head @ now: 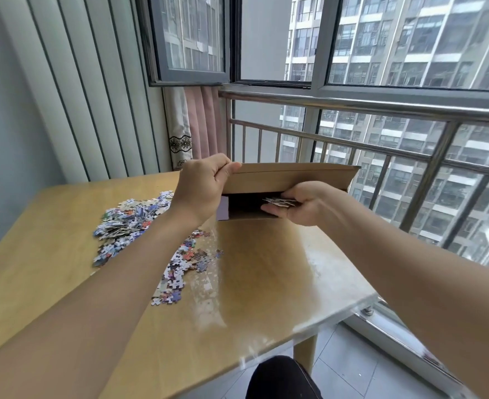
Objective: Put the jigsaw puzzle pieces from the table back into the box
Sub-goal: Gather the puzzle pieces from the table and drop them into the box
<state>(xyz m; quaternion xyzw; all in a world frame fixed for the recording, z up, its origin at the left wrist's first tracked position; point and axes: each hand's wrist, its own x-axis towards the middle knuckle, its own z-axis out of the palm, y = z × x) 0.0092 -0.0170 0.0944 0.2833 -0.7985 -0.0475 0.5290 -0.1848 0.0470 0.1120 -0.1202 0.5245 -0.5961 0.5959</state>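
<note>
- The left hand [206, 187] pinches the near corner of the box's raised flap [289, 177], fingers curled over its edge, holding it up
- The right hand [301, 204] is at the mouth of the box [249, 213], cupped round a small stack of puzzle pieces [280, 201], thumb on top
- The box sits at the far edge of the desk [266, 283], close by the balcony railing [381, 108], its dark opening facing us
- Most of the loose pieces [131, 223] lie in a heap on the left of the desk, with a second scatter [180, 269] trailing nearer, under the left forearm
- I'd say this is mid-task: a handful is going in and plenty remains
- Next the right hand needs to let its stack go well inside the opening, then come back for another scoop, while the left keeps the flap clear
</note>
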